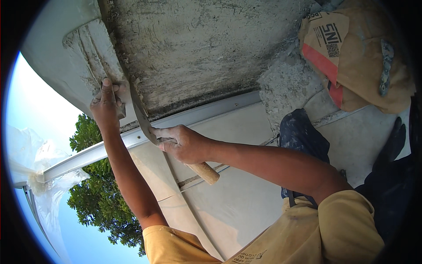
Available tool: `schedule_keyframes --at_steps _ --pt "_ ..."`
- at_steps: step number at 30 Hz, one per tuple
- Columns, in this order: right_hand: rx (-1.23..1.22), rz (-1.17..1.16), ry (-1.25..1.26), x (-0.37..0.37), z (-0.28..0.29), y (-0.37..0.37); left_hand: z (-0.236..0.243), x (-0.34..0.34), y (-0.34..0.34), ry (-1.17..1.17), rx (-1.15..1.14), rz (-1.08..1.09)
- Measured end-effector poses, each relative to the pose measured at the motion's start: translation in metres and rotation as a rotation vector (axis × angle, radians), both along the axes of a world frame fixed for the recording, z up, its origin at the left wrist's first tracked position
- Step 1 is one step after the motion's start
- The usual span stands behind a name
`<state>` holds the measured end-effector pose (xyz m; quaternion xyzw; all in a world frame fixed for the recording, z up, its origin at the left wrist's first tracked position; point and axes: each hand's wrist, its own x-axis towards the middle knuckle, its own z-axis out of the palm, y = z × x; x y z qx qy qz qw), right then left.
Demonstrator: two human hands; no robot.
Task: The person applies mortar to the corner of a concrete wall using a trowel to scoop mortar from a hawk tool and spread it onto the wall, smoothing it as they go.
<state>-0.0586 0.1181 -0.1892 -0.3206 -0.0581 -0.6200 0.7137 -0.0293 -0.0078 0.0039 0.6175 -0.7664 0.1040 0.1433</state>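
My left hand is closed on a rectangular plastering float, its thumb lying toward the face. Wet-looking grey mortar with long ridges coats the float, which lies close against the smooth grey surface at the upper left. To the right and nearer, my right hand grips a trowel with a round wooden handle. The trowel's narrow-looking grey blade points up and away, close to the float's right edge; whether they touch, I cannot tell. Pale residue covers the right-hand fingers.
Rough, patchy grey cement spans the top centre, bordered by a metal rail. A brown paper sack with a dirty strip on it lies at upper right, beside crumbled mortar. Large pale tiles, plastic sheeting and tree leaves show below.
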Motion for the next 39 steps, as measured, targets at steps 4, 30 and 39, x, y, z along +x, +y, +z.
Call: schedule_keyframes --at_steps 4,30,39 --pt "0.061 0.163 -0.034 -0.013 -0.005 0.006 0.001 0.001 0.0 0.015 0.007 0.02" --pt "0.11 -0.473 -0.244 -0.078 0.029 0.004 0.001 -0.003 0.001 0.192 0.07 -0.005" --pt "0.082 -0.319 -0.249 -0.081 0.025 0.006 0.004 0.01 -0.006 0.001 -0.022 -0.12"
